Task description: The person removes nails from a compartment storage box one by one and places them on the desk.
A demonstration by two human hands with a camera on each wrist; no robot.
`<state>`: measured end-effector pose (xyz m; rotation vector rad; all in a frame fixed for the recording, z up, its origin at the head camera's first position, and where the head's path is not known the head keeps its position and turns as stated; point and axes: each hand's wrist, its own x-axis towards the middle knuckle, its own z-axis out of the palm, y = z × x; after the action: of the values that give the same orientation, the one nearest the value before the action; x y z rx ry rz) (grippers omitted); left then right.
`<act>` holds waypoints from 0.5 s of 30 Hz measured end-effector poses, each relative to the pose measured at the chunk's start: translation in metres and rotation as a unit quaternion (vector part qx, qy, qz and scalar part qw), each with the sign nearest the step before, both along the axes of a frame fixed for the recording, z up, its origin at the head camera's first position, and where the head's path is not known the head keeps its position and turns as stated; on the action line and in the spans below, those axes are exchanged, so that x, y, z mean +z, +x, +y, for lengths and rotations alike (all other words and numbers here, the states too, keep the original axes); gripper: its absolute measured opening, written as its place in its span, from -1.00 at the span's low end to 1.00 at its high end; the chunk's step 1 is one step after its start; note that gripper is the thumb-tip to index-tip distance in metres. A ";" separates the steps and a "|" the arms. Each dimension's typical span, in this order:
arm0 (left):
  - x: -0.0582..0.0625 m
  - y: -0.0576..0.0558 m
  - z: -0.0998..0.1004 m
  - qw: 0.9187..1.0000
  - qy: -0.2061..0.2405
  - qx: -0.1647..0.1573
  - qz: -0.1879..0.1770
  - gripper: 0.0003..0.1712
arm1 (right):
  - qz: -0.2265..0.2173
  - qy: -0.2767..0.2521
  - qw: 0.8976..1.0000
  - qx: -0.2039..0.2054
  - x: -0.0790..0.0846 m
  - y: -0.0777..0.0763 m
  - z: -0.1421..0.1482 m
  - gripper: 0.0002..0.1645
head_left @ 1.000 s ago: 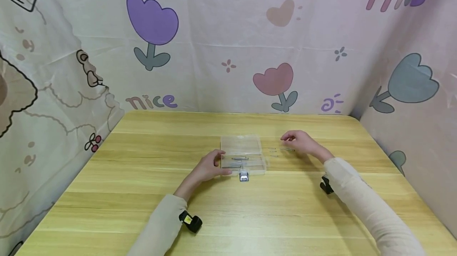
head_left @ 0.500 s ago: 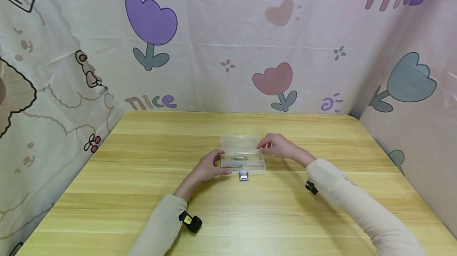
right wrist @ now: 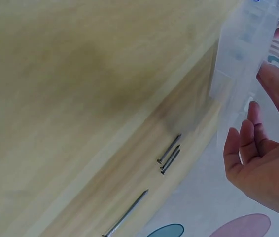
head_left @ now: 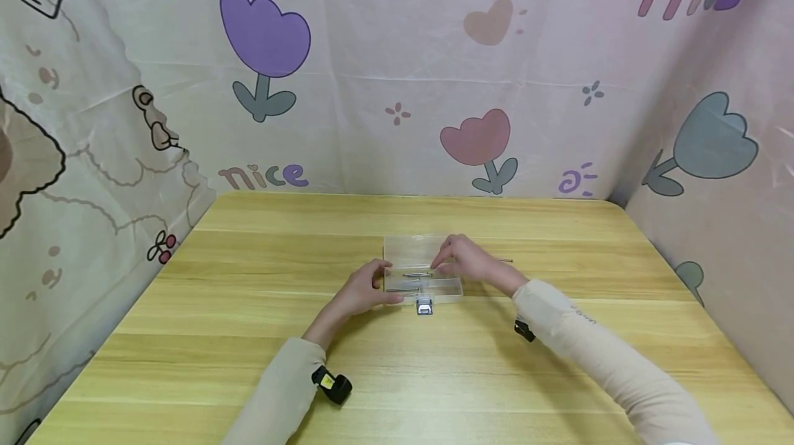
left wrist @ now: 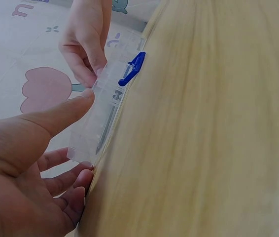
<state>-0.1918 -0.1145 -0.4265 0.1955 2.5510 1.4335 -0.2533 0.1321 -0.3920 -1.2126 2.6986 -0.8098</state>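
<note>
A clear plastic compartment box [head_left: 448, 288] stands on the table with its lid [head_left: 409, 249] laid back and a blue latch [left wrist: 133, 69] at its front. My left hand [head_left: 360, 290] grips the box's left end, thumb at the front and fingers behind. Several nails [head_left: 417, 275] lie in the left compartments. Over the rear right compartment, my right hand [head_left: 471, 259] has its thumb and forefinger close together; whether a nail is between them is hidden. Right of the box, short nails [right wrist: 170, 157] and one long nail [right wrist: 125, 213] lie on the wood.
The wooden table [head_left: 260, 252] runs back to a printed cloth [head_left: 372, 38] hung behind it and at both sides. Black wrist cameras sit below each sleeve, the left one [head_left: 333, 386] near the tabletop.
From above the loose nails, my right hand has moved left to the open box, and its fingertips now dip at the rear compartment. The left hand and the box have stayed in place.
</note>
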 end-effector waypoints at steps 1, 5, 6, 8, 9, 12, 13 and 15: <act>0.000 0.000 0.000 1.000 0.000 0.000 0.000 -0.13 | 0.003 -0.001 1.000 0.003 -0.002 0.000 0.000 -0.90; 0.001 0.001 0.001 1.000 0.002 0.000 -0.001 -0.13 | 0.005 -0.001 1.000 -0.001 -0.007 0.001 0.000 -0.90; 0.001 0.001 0.001 1.000 0.002 0.000 -0.001 -0.13 | 0.007 0.000 1.000 -0.004 -0.007 0.002 -0.001 -0.90; 0.001 0.001 0.000 1.000 0.002 0.001 -0.002 -0.13 | 0.016 0.002 1.000 -0.008 -0.008 0.003 -0.002 -0.90; 0.001 0.001 0.000 1.000 0.002 0.001 -0.002 -0.13 | 0.018 0.002 1.000 -0.011 -0.009 0.003 -0.003 -0.91; 0.001 0.000 0.000 1.000 0.001 0.001 -0.002 -0.13 | 0.027 -0.004 1.000 -0.014 -0.012 0.003 -0.006 -0.93; 0.002 0.000 0.000 1.000 0.001 0.001 -0.002 -0.13 | 0.028 -0.007 0.999 -0.017 -0.013 0.003 -0.007 -0.93; 0.002 0.000 0.000 1.000 0.000 -0.002 -0.001 -0.13 | 0.024 -0.012 0.999 -0.026 -0.014 0.003 -0.009 -0.95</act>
<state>-0.1921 -0.1141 -0.4247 0.1979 2.5474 1.4327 -0.2507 0.1231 -0.4062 -1.1861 2.7769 -0.8312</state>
